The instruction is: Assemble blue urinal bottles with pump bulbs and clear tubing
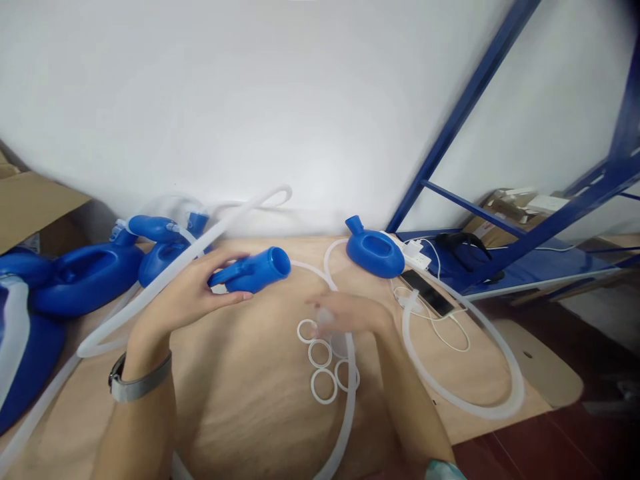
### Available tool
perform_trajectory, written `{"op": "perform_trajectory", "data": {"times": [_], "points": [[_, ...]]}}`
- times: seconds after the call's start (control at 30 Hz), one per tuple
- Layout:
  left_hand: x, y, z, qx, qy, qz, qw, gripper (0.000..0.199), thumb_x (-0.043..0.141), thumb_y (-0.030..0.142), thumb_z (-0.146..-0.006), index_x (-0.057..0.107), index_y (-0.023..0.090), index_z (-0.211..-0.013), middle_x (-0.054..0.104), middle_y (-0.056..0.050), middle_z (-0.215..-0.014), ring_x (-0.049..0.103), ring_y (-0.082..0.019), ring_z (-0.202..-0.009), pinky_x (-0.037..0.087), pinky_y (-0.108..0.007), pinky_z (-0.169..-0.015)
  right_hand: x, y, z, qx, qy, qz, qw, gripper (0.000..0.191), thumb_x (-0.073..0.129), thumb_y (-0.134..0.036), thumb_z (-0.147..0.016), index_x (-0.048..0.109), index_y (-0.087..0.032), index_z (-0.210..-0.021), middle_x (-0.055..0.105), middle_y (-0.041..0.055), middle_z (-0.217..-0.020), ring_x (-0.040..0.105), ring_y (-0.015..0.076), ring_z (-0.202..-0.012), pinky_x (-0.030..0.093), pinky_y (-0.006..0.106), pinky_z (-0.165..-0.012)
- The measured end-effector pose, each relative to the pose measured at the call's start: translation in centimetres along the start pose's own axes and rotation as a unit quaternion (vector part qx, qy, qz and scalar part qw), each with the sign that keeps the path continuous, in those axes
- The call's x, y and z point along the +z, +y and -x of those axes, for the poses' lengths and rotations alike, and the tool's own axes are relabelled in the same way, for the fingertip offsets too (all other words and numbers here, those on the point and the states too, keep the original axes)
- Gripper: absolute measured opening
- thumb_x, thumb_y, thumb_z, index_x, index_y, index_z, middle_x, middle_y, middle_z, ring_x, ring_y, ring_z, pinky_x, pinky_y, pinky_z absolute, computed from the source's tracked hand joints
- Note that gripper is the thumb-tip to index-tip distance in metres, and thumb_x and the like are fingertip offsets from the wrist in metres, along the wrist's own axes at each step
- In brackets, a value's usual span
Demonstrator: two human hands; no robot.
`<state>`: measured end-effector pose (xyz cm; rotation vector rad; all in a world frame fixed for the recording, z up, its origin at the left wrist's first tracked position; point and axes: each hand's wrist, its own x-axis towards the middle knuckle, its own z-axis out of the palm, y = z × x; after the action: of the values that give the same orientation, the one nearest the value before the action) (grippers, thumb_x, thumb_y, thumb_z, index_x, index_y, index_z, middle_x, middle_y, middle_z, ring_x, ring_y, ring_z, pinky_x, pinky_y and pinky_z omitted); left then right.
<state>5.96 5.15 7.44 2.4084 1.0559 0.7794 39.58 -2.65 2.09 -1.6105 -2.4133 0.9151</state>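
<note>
My left hand (205, 287) is wrapped round a blue plastic piece (267, 268) with a round open mouth, which faces right and up. My right hand (345, 313) is over the table right of centre, blurred by motion, its fingers pointing left. At its fingertips is something small and translucent, too smeared to make out. Several white rings (324, 387) lie just below and beside that hand. A translucent hose (349, 400) passes beneath it and down to the table's front edge.
Several blue bottles (87, 277) and hoses fill the left, near a cardboard box (37, 207). Another blue bottle (376, 253) stands at the back right by a phone (427, 292), cables and a power strip (415, 255). A hose loop (470, 403) curves at right, beside a blue metal frame (460, 110).
</note>
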Motion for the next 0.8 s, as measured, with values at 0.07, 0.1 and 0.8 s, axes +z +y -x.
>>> {"op": "perform_trajectory", "data": {"times": [0.07,0.1,0.8], "points": [[-0.2,-0.1,0.1,0.002,-0.027,0.001,1.0,0.072,0.077,0.072,-0.081,0.068,0.026,-0.136,0.072,-0.01,-0.138,0.067,-0.038,-0.125,0.058,-0.046,-0.102,2.3,-0.6,-0.6,0.008,-0.001,0.062,0.998,0.063,0.084,-0.05,-0.085,0.066,-0.025,-0.14,0.069,0.0127,-0.137,0.065,0.035,-0.127,0.054,0.048,-0.107],[-0.3,-0.1,0.2,0.005,-0.041,0.003,0.999,0.072,0.077,0.071,-0.082,0.068,0.026,-0.137,0.071,-0.01,-0.139,0.067,-0.038,-0.126,0.058,-0.046,-0.102,3.5,-0.8,-1.0,0.008,0.002,0.094,0.995,0.062,0.086,-0.047,-0.084,0.067,-0.024,-0.138,0.067,0.0143,-0.14,0.061,0.0362,-0.132,0.05,0.05,-0.111],[-0.2,0.3,0.8,0.045,-0.052,0.071,0.995,0.061,0.076,0.057,-0.091,0.062,0.031,-0.144,0.063,-0.01,-0.143,0.066,-0.032,-0.123,0.061,-0.038,-0.094,-2.7,-2.0,-1.3,-0.313,0.385,-0.202,0.845,0.051,0.082,-0.034,-0.087,0.07,-0.03,-0.137,0.067,0.0088,-0.128,0.075,0.0208,-0.097,0.072,0.039,-0.08]]}}
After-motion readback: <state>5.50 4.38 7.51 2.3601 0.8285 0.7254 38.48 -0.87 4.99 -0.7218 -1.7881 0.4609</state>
